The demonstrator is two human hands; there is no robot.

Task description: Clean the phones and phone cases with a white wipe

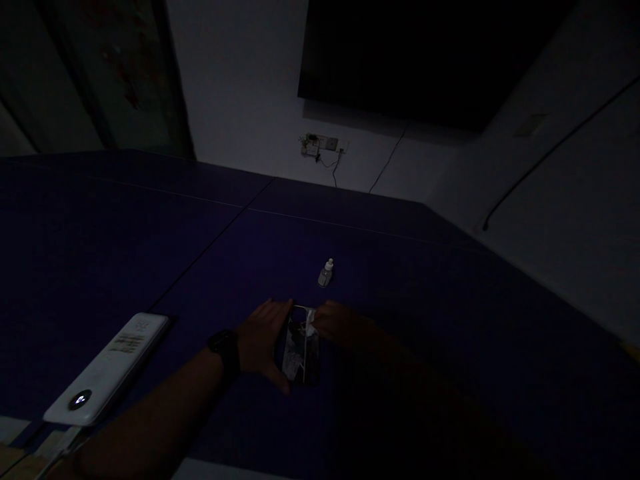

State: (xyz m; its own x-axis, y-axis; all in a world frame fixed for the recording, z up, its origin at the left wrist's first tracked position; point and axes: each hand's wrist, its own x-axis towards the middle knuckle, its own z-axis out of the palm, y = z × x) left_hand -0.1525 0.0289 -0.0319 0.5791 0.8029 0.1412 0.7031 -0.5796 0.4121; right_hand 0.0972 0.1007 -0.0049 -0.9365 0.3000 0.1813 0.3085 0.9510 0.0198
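Note:
A phone [302, 347] lies flat on the dark blue surface, a pale line running down its glossy face. My left hand [264, 337], with a black watch [225, 348] on the wrist, rests along the phone's left side. Its fingers are stretched to the top left corner, and the thumb is spread apart near the bottom left corner. Closed fingers of my right hand [336, 321] press a small white cloth or tissue [311, 323] on the phone's upper right part. Just beyond the phone stands a small clear dropper-like bottle [325, 274] with a white cap.
A white power bank [113, 367] with a lit display and a cable [67, 443] lies at the left. At the back, wall sockets [325, 144] with plugs and wires sit below a large dark screen [425, 60]. The room is very dim.

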